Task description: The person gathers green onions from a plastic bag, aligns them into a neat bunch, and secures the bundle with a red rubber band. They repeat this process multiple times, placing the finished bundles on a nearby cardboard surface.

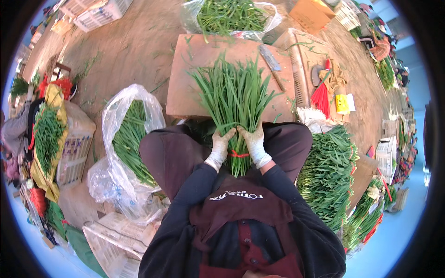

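Observation:
Between my two gloved hands is a thick bunch of long green leaves that look like garlic chives (pixel 234 92), fanned out over the board in front of me. A red tie (pixel 239 154) circles its stems near my lap. My left hand (pixel 221 147) wraps the left side of the bunch, and my right hand (pixel 254 142) wraps the right side, thumbs close together on top. Both white gloves look soiled. The pale board (pixel 183 92) lies under the leaf tips. At its right edge rests a knife (pixel 270 60) with a wide grey blade and a wooden handle.
Left of my knee, a clear plastic bag (pixel 111 116) holds loose greens. Another open bag (pixel 273 16) of greens stands beyond the board. Red ties (pixel 321 99) hang on a crate (pixel 303 60) at right. Stacked green bundles (pixel 327 176) sit by my right knee; a white crate (pixel 113 236) is lower left.

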`<state>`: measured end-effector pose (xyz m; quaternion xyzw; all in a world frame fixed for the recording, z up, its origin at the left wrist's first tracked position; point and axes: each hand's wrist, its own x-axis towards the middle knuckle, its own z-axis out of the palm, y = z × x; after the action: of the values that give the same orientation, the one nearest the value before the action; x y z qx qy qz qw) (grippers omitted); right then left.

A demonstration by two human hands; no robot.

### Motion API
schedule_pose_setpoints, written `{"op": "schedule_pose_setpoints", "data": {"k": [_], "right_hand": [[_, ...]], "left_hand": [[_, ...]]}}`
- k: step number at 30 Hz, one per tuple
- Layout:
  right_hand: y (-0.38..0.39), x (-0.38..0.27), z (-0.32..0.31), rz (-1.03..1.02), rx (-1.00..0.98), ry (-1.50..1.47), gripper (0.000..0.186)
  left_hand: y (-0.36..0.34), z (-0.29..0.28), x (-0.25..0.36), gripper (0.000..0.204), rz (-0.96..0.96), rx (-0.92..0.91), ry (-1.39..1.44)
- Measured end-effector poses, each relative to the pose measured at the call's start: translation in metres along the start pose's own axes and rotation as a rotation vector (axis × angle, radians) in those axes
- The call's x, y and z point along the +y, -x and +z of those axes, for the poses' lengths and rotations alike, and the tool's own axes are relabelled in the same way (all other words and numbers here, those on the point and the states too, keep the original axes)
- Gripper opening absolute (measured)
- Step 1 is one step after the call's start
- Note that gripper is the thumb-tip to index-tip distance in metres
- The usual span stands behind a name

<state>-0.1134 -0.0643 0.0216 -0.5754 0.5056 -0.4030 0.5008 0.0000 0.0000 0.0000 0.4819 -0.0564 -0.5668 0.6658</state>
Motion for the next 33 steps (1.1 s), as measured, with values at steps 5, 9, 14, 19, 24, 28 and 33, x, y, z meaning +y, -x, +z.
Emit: {"op": "schedule_pose_setpoints", "data": {"k": [5, 9, 14, 19, 24, 28, 33], "right_hand": [[-0.072, -0.064, -0.014, -0.161, 0.208, 0.311, 0.070], [-0.150, -0.149, -0.050, -0.296, 0.319, 0.207, 0.050], [-0.152, -0.233, -0.078, -0.448, -0.032, 0.112, 0.027], [-0.105, -0.214, -0.067, -0.024, -0.611, 0.578, 0.026], [-0.119, -0.200, -0.063, 0.006, -0.139, -0.217, 0.022], [-0.145, -0.243, -0.075, -0.194, -0.181, 0.000, 0.028], [-0.161, -0.276, -0.052, -0.063, -0.489, 0.324, 0.054]], "left_hand": [[0.008, 0.011, 0.006, 0.043, -0.001, -0.133, -0.051], [0.012, 0.016, 0.008, 0.036, 0.042, -0.181, -0.144], [0.017, 0.017, 0.012, 0.036, 0.112, -0.241, -0.158], [0.020, 0.023, 0.013, 0.036, 0.123, -0.297, -0.210], [0.024, 0.023, 0.010, 0.038, 0.135, -0.309, -0.210], [0.024, 0.024, 0.012, 0.037, 0.097, -0.300, -0.173], [0.026, 0.028, 0.008, 0.039, 0.128, -0.330, -0.258]]}}
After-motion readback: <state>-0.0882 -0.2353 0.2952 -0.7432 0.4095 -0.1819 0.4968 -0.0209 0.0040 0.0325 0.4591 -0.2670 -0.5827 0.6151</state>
